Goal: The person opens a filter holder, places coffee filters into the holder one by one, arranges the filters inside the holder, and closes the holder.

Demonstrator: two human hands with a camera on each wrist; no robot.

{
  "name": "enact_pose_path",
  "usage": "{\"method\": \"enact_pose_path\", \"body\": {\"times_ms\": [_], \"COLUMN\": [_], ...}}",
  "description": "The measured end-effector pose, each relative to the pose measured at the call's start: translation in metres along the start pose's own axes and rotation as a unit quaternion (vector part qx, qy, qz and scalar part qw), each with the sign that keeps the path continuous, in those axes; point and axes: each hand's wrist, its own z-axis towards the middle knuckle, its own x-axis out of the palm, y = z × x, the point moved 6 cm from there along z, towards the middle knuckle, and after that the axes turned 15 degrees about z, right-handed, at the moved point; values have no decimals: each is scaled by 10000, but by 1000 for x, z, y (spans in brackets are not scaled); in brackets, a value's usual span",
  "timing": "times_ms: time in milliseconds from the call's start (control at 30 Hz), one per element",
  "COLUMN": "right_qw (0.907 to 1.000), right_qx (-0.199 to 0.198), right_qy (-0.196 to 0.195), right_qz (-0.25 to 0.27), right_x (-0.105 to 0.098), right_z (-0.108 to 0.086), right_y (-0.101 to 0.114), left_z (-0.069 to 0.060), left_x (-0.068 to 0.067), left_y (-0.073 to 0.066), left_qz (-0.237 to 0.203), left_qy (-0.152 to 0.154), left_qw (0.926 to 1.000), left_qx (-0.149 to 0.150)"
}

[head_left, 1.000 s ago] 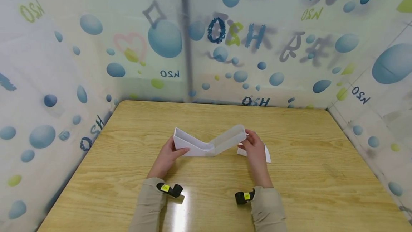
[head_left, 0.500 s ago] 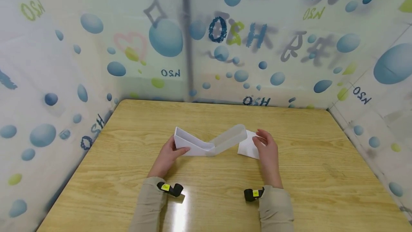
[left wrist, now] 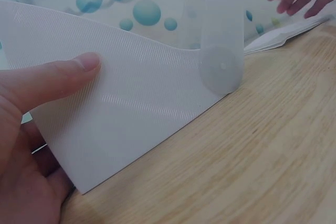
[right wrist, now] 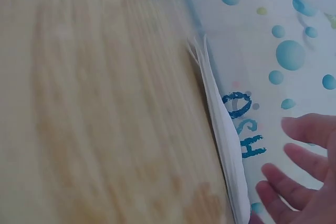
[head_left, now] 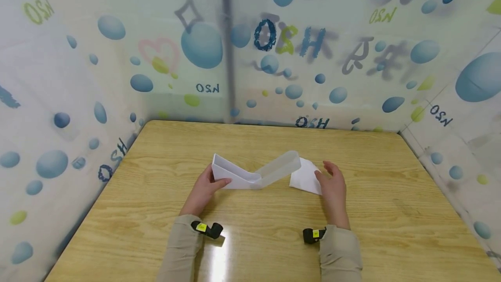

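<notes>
My left hand [head_left: 202, 189] grips the closed end of a narrow white case [head_left: 236, 181], thumb on its ribbed side wall [left wrist: 131, 93] and fingers behind. The case rests on the table with a translucent lid [head_left: 279, 169] swung up on a round hinge [left wrist: 221, 70]. To its right lies a flat stack of white, paper-like sheets [head_left: 304, 178], its layers showing edge-on in the right wrist view. Over the stack's right edge hovers my right hand [head_left: 333, 188], fingers spread and loosely bent, holding nothing. Whether it touches the stack cannot be told.
A wooden table [head_left: 391, 212] spans the view, its far edge close to a patterned curtain [head_left: 340, 34] with blue spots and letters. More of this curtain stands on the left and right sides. Small black cameras [head_left: 207, 229] sit on both wrists.
My right hand has let go of the lid's tip and moved right to the white stack. The lid stays raised, and my left hand keeps its hold on the case.
</notes>
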Motion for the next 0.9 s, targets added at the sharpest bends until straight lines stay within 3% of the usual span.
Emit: {"method": "enact_pose_path", "body": {"times_ms": [233,500,900], "right_qw": [9958,9840,9770], "right_qx": [-176,12,117], "right_qy": [380,551,606], "right_qz": [-811,-1695,-2043], "right_x": [0,0,-1], "right_z": [1,-1,1], "right_y": [-1,-3,-9], "left_z": [1,2,0], "left_x": [1,2,1], "left_y": [-1,0,-1], "left_qz": [-80,-106,-128], "left_qy": [10,11,46], "left_qw": [10000,9999,9999], "left_qx": [43,27,23]}}
